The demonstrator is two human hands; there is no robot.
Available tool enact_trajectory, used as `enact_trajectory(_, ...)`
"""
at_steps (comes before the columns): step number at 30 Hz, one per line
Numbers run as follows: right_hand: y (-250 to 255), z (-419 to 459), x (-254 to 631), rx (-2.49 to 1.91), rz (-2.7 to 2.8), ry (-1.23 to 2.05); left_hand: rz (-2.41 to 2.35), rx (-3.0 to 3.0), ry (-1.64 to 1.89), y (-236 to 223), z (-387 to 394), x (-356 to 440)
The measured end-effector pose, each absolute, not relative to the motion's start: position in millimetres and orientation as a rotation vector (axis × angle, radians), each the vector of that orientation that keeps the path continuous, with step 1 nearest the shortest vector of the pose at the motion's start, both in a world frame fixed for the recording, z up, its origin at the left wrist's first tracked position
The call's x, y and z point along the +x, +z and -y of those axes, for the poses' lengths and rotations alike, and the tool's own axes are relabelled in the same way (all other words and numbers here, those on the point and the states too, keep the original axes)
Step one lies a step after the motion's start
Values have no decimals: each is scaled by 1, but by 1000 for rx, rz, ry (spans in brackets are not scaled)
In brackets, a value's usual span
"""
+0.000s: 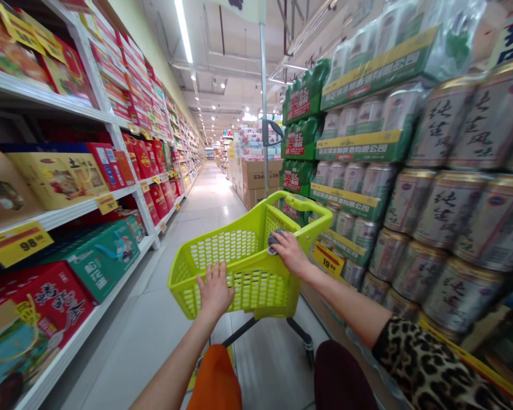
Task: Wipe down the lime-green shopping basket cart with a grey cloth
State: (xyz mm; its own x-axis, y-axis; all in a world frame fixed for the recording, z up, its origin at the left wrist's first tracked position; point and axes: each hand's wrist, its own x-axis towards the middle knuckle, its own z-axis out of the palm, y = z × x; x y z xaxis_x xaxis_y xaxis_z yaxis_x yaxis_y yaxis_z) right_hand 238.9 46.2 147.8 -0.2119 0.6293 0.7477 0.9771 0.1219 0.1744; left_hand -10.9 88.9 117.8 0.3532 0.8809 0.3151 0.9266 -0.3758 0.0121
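A leopard-print sleeve [427, 359] leads to the right hand [291, 253], on a grey object [274, 239] — grip impossible to tell — while the left hand [216, 287] lies spread over the aisle's [211, 205] green cart [251, 265], probably light, stiff plastic, best held by its handle [324, 218].

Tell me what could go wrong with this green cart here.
The cart appears close to the stacked cans, so a swing to that side might bump them. The dark grey item under the right hand is at the cart's rim and could slip off. The black wheel looks near the dark trouser leg and might knock it.
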Motion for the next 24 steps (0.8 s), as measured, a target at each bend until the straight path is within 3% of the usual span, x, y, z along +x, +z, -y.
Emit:
enact_trajectory(4, 141, -56, 215, -1510, 2033, -854, 1602, -2450, -377, 118, -88, -14)
enact_trajectory(12, 179, -13, 309, -1726, 1725, -903, 1567, -2431, -427, 108, -87, -14)
enact_trajectory(20, 144, -45, 225, -1633, 1956, -889, 1547, -2418, -435, 105, -90, -15)
enact_trajectory(24, 157, -37, 245, -1641, 2011, -877, 1476, -2408, -492, 98, -91, -20)
